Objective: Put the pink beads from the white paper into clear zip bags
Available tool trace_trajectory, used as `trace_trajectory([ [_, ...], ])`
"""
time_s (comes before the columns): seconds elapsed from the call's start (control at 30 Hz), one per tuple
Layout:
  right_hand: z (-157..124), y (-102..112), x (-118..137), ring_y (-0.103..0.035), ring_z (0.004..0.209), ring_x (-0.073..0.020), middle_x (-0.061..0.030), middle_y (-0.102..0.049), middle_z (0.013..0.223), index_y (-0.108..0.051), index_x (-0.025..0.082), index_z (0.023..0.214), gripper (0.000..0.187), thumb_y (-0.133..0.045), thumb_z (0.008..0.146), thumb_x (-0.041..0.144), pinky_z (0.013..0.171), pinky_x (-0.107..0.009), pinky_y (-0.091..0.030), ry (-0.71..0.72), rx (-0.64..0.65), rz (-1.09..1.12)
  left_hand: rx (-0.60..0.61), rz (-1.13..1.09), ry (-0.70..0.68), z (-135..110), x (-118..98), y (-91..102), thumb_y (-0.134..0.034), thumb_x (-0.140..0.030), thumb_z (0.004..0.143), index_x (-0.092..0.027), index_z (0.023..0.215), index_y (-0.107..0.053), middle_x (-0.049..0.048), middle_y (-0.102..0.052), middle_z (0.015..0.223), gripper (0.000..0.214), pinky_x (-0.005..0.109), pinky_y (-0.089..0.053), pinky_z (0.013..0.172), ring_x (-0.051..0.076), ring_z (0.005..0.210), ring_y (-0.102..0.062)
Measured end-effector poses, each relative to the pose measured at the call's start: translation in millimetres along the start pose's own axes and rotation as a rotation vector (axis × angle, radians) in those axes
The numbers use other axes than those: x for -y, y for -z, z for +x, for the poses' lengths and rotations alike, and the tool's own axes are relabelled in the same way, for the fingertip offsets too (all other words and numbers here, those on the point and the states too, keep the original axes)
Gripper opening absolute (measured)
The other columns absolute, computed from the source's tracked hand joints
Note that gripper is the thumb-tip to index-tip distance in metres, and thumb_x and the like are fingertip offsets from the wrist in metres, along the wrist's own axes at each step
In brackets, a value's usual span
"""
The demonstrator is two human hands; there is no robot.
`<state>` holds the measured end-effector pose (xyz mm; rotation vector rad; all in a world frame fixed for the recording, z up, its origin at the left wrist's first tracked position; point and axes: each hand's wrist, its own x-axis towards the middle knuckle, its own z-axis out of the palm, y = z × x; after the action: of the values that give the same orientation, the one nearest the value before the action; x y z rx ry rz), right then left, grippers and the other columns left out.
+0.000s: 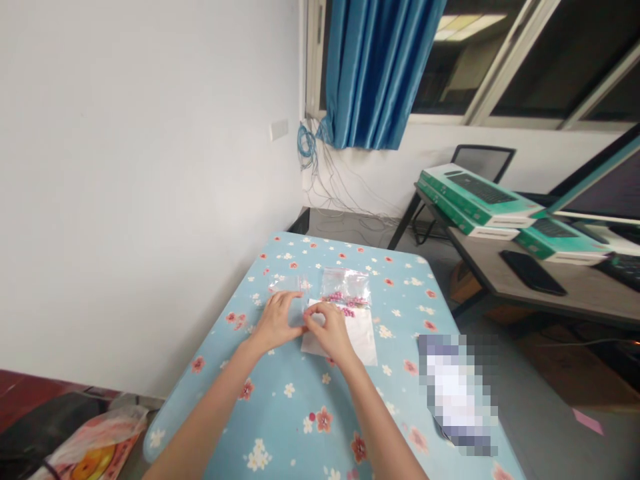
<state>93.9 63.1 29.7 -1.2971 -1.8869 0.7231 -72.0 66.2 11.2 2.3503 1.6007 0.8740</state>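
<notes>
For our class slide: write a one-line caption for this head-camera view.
Over a white sheet, left hand and right hand meet beside a bag of pink beads.

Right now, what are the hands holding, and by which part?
It cannot be told. The left hand and right hand meet fingers over the left edge of the white sheet; anything pinched is too small to see.

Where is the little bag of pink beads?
Head view: the bag of pink beads lies just beyond the right hand, at the far edge of the white sheet, right of another clear bag.
</notes>
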Motion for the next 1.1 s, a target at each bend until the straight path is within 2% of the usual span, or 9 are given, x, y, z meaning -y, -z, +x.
trace_trajectory([
  [0.1, -3.2, 20.8, -5.2, -0.060, 0.084, -0.0206, -0.0033, -0.070, 0.082, -0.067, 0.019, 0.077, 0.011, -0.057, 0.080, 0.023, 0.081, -0.034, -0.040, 0.042, 0.009, 0.085, -0.085, -0.009, -0.010, -0.5, -18.3, -5.9, -0.070, -0.040, 0.068, -0.021, 0.132, -0.039, 0.0087, -0.055, 0.123, 0.073, 0.042, -0.038, 0.099, 0.026, 0.115, -0.048],
  [0.23, -4.6, 44.0, -11.2, -0.062, 0.087, -0.0199, -0.0048, -0.071, 0.088, -0.070, 0.019, 0.086, 0.017, -0.054, 0.081, 0.019, 0.081, -0.033, -0.043, 0.076, 0.064, 0.137, -0.146, -0.029, -0.017, -1.8, -35.9, -14.9, -0.067, -0.042, 0.073, -0.022, 0.129, -0.045, 0.0085, -0.056, 0.122, 0.063, 0.042, -0.037, 0.100, 0.026, 0.115, -0.048],
  [0.33, -3.9, 53.6, -11.6, -0.063, 0.088, -0.0193, -0.0049, -0.071, 0.087, -0.071, 0.019, 0.087, 0.020, -0.052, 0.081, 0.015, 0.080, -0.032, -0.045, 0.099, 0.093, 0.153, -0.183, -0.058, 0.006, -0.6, -42.6, -19.6, -0.067, -0.044, 0.073, -0.023, 0.132, -0.041, 0.0089, -0.057, 0.119, 0.068, 0.042, -0.039, 0.097, 0.026, 0.112, -0.049],
  [0.5, -2.2, 56.3, -9.7, -0.063, 0.082, -0.0185, -0.0043, -0.071, 0.084, -0.071, 0.019, 0.085, 0.017, -0.055, 0.079, 0.016, 0.078, -0.032, -0.046, 0.106, 0.085, 0.134, -0.222, -0.015, -0.005, 2.5, -45.3, -21.6, -0.068, -0.042, 0.072, -0.023, 0.134, -0.040, 0.0089, -0.059, 0.113, 0.071, 0.041, -0.039, 0.095, 0.026, 0.108, -0.051],
  [0.77, -1.7, 55.6, -10.5, -0.062, 0.080, -0.0173, -0.0041, -0.070, 0.084, -0.071, 0.019, 0.090, 0.030, -0.049, 0.075, 0.005, 0.075, -0.031, -0.047, 0.108, 0.119, 0.131, -0.259, 0.029, -0.013, -1.2, -41.1, -27.1, -0.067, -0.044, 0.072, -0.023, 0.133, -0.041, 0.0093, -0.059, 0.114, 0.070, 0.041, -0.038, 0.093, 0.026, 0.107, -0.051],
  [0.97, -2.6, 56.4, -8.5, -0.062, 0.086, -0.0185, -0.0044, -0.071, 0.089, -0.071, 0.020, 0.092, 0.025, -0.052, 0.079, 0.011, 0.083, -0.034, -0.044, 0.135, 0.106, 0.040, -0.299, 0.067, -0.055, -3.0, -44.7, -25.1, -0.067, -0.045, 0.073, -0.024, 0.124, -0.048, 0.0092, -0.059, 0.115, 0.059, 0.042, -0.037, 0.094, 0.027, 0.108, -0.051],
  [1.1, -2.1, 54.1, -9.2, -0.063, 0.085, -0.0190, -0.0046, -0.071, 0.088, -0.072, 0.020, 0.088, 0.019, -0.054, 0.083, 0.019, 0.082, -0.034, -0.045, 0.158, 0.123, 0.011, -0.308, 0.097, -0.096, -4.2, -48.6, -24.6, -0.064, -0.039, 0.076, -0.025, 0.122, -0.051, 0.0085, -0.061, 0.113, 0.050, 0.042, -0.037, 0.095, 0.026, 0.107, -0.053],
])
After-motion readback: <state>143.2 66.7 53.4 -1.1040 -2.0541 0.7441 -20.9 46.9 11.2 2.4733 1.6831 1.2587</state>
